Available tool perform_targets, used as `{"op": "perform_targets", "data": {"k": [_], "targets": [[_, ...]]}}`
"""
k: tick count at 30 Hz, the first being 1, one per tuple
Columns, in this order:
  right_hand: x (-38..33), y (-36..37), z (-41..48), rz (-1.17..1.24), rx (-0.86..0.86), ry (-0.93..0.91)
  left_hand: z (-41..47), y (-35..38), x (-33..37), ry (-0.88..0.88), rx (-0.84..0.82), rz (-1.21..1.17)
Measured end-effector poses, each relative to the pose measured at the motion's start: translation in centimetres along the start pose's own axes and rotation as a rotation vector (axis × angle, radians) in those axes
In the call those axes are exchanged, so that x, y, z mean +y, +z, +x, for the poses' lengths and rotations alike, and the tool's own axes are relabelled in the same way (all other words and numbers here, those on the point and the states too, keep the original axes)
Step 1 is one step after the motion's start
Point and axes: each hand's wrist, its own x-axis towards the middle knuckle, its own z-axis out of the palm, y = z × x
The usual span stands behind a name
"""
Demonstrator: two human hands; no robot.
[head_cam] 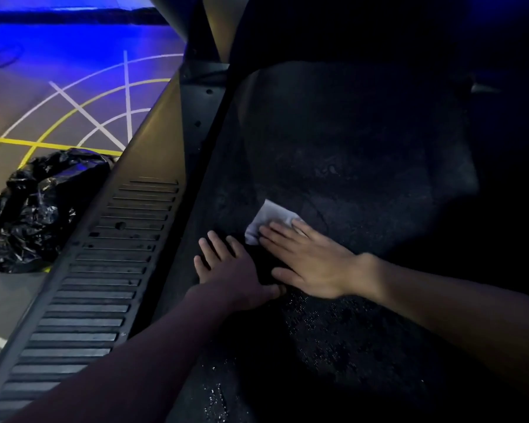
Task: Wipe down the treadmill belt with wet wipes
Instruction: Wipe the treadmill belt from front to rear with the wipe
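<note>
Right hand (312,264) flat on the dark treadmill belt (348,154), fingers straight and close together, pressing a white wet wipe (269,218) near the belt's left edge. Left hand (229,270) rests just beside it, fingers spread. A black bag (40,209) sits on the floor, left of the ribbed side rail (104,270).

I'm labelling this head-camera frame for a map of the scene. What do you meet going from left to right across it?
Black bin bag on the floor → ribbed side rail → left hand flat on the belt → right hand, fingers pressing the wet wipe.
</note>
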Motion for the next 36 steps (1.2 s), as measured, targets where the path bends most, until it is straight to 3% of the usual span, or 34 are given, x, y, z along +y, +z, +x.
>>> {"op": "perform_targets", "data": {"k": [2, 6, 10, 15, 21, 25, 30, 34, 36], "targets": [[1.3, -0.1, -0.4, -0.013, -0.009, -0.006, -0.1, 0.4, 0.2, -0.001, 0.0, 0.019], [1.8, -0.7, 0.5, 0.016, 0.035, 0.191, -0.3, 0.3, 1.1, -0.006, 0.032, 0.024], [0.1, 0.6, -2.1, -0.029, 0.0, -0.013, -0.9, 0.1, 1.4, 0.026, 0.059, 0.069], [3.3, -0.1, -1.4, -0.033, 0.056, 0.257, -1.7, 0.2, 2.2, 0.095, 0.141, 0.131], [2.4, 1.0, -5.2, -0.027, -0.018, 0.028, -2.1, 0.5, 4.0, 0.063, 0.06, 0.102], [4.1, 0.7, -5.0, -0.015, 0.038, 0.28, -1.9, 0.9, 5.1, 0.032, -0.065, 0.002], [2.7, 1.8, -7.6, -0.001, -0.017, 0.116, -1.9, 1.8, 5.4, 0.03, -0.023, 0.022], [5.2, 1.3, -7.9, 0.025, 0.033, 0.318, -2.1, 1.8, 5.8, 0.048, 0.023, 0.036], [4.2, 1.9, -8.4, 0.006, 0.024, 0.264, -2.3, 1.8, 6.1, 0.149, 0.07, 0.097]]}}
